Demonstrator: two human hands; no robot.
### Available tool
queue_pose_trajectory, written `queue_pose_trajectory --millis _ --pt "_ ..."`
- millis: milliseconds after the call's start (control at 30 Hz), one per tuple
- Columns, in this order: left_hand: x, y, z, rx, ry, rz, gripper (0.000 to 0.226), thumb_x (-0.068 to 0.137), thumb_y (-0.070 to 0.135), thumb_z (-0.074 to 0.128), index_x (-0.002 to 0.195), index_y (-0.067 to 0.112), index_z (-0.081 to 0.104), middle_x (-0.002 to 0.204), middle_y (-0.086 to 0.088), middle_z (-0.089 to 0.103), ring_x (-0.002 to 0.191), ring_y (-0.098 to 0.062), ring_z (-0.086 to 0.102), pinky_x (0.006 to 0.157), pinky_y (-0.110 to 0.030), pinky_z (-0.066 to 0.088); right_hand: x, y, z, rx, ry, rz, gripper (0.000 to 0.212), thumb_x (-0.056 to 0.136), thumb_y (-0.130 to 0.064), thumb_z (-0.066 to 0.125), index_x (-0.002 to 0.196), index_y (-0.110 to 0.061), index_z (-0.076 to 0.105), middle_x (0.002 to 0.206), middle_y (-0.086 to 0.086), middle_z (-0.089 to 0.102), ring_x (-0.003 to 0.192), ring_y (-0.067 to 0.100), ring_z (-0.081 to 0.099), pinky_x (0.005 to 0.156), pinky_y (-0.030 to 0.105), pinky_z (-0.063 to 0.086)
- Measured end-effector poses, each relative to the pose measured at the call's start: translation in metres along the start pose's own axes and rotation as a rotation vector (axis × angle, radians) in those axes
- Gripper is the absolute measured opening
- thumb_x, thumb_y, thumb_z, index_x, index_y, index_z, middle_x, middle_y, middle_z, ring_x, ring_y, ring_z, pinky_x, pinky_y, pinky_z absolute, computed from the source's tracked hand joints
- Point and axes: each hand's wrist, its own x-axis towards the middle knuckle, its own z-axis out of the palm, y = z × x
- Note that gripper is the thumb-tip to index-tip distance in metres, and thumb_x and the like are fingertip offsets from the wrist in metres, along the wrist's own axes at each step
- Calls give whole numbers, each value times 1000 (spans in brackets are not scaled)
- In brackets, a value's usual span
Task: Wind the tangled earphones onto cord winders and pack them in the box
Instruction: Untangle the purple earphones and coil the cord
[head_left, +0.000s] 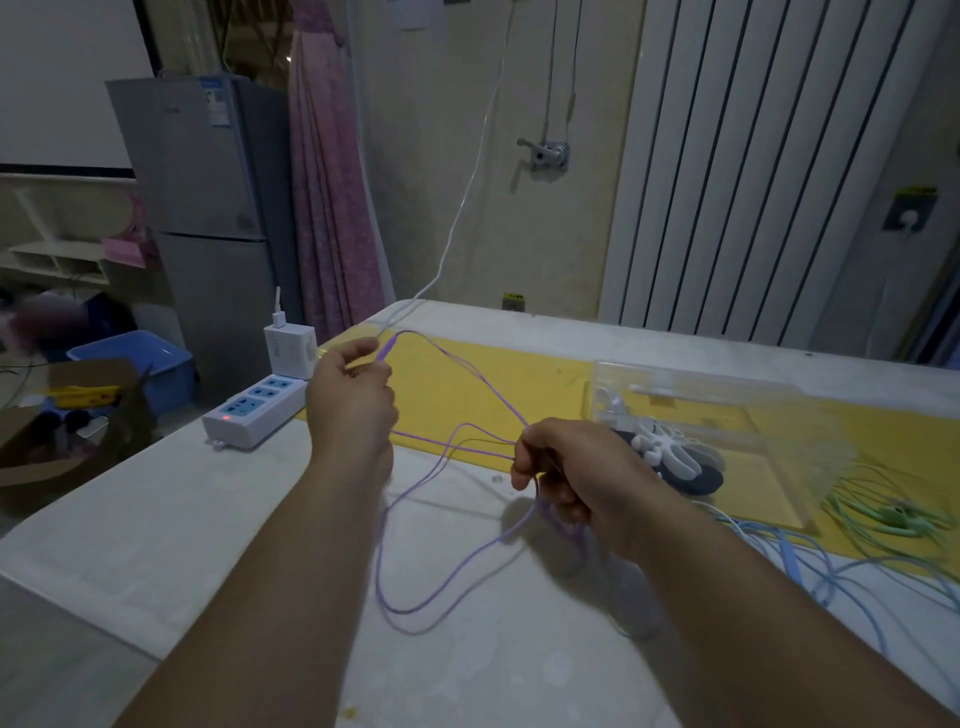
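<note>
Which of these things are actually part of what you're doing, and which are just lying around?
Part of the job: purple earphones, held in the left hand and right hand; clear box; white cord winder; green earphones; blue earphones.

Just lying about: power strip; charger; fridge; cardboard box; blue bin.

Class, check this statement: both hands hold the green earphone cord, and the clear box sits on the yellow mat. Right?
Wrong colour: the head view shows the left hand and right hand holding the purple earphone cord. The clear box does sit on the yellow mat.
</note>
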Motion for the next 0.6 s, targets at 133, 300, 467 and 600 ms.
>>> queue_pose_trajectory --millis 133,300,467,600 --pt "-1 0 -5 406 174 213 17 89 3 54 90 20 56 83 1 60 72 -17 55 57 -26 41 1 -2 1 24 38 -21 32 82 -23 47 54 -16 60 70 11 54 56 18 32 49 29 21" --pt "-12 -6 0 829 -69 279 36 82 -6 39 93 16 67 98 0 63 87 -19 54 62 -26 35 -3 -8 6 53 89 -94 32 91 -13 41 62 -13 54 62 2 65 62 13 58 42 22 26" --pt "-10 -12 -3 1064 -162 276 40 77 1 46 101 24 69 114 -3 63 102 -26 56 81 -32 46 -6 -9 8 48 117 -77 28 88 -11 41 61 -12 50 50 5 47 40 17 42 39 17 19" --pt "-16 -9 1 948 -230 588 34 66 4 52 86 24 70 101 4 59 97 -13 53 83 -26 44 -4 -5 9 -75 138 -110 35 86 -11 42 52 -17 49 40 -11 39 37 9 28 44 21 22"
